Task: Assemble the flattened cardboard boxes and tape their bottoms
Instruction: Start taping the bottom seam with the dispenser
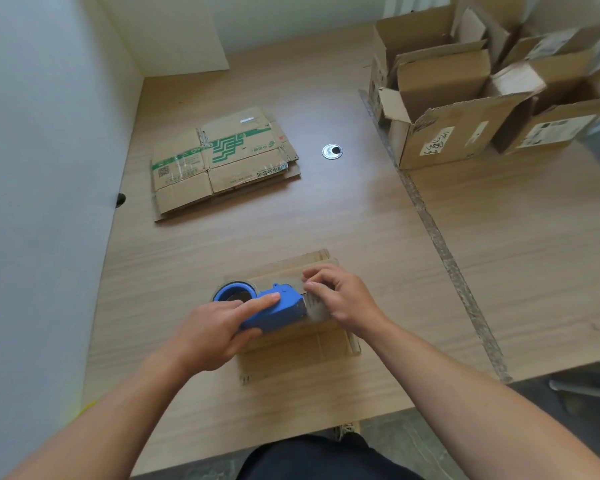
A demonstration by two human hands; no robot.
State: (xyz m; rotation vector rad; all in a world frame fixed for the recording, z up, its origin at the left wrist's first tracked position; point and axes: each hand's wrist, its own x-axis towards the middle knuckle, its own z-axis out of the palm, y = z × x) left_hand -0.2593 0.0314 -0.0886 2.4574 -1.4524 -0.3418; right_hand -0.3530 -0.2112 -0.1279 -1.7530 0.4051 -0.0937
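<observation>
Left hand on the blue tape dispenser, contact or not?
Touching. Head view: the left hand grips the blue tape dispenser, index finger along its top, thumb against its near side. The right hand pinches the tape at its front.

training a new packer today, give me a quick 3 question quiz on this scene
1. True or false: the left hand holds the blue tape dispenser.
2. Where does the stack of flattened boxes lie? A) on the table B) on the floor C) inside an open box
3. Fill in: the right hand pinches the ____ end over the box.
Key: 1 true; 2 A; 3 tape.
</observation>
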